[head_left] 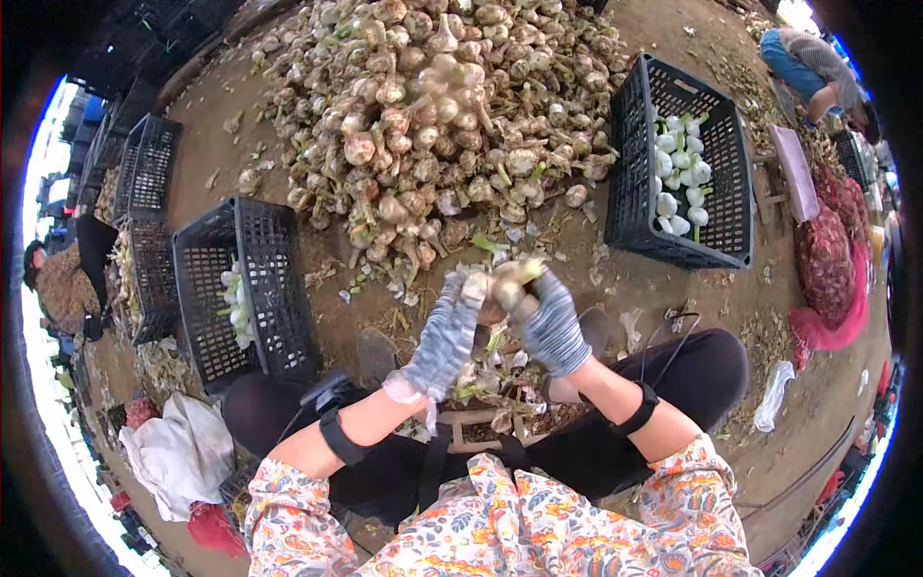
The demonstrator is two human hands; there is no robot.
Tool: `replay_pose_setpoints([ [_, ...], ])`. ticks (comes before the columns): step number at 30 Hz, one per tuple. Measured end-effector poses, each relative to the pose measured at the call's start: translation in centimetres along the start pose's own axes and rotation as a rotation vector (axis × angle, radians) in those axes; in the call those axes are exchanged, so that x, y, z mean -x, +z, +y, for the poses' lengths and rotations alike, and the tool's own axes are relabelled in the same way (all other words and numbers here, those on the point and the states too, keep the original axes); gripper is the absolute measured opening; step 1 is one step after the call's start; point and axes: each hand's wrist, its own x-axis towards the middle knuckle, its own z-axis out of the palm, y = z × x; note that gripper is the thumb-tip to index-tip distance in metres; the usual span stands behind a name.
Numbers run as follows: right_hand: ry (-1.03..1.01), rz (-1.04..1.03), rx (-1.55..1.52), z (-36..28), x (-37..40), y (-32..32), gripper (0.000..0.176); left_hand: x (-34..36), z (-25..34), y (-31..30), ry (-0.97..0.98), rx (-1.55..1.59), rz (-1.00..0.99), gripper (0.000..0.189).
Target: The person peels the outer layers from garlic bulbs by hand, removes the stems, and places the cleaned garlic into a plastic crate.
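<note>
In front of my knees, both hands meet around a garlic bulb (507, 288) whose stem end points up and right. My left hand (444, 332), in a grey striped knit glove with the fingertips bare, grips it from the left. The gloved fingers of my right hand (552, 325) are closed on its right side, slightly smeared by motion. Part of the bulb is covered by the fingers. Just beyond rises a large pile of unpeeled garlic (423, 125) with dirty skins and cut stems. Peeled skins and leaf scraps (495, 380) litter the ground below my hands.
Clean white garlic bulbs (683, 168) lie in a black plastic crate (678, 248) at right. Another black crate (279, 279) at left holds a few more. A white sack (183, 447) and red mesh sacks (829, 255) lie farther out. Other people (72, 284) work at both sides.
</note>
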Motion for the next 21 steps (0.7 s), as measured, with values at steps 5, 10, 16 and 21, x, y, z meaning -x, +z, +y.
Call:
replay_pose_setpoints([
  [5, 0.082, -0.077, -0.068, -2.0, 0.2, -1.4, 0.031, 3.2, 3.6, 0.0, 0.205, 0.017, -0.164, 0.069],
  [10, -0.024, -0.091, 0.021, -2.0, 0.0, -1.4, 0.028, 3.1, 2.4, -0.2, 0.321, -0.048, -0.114, 0.078],
  [16, 0.014, -0.140, 0.079, -3.1, -0.7, -1.9, 0.023, 2.4, 1.5, -0.8, 0.382, -0.004, -0.132, 0.072],
  [21, 0.120, -0.227, -0.027, -4.7, -0.8, -2.1, 0.022, 2.0, 2.2, -1.6, 0.272, 0.065, -0.197, 0.067],
])
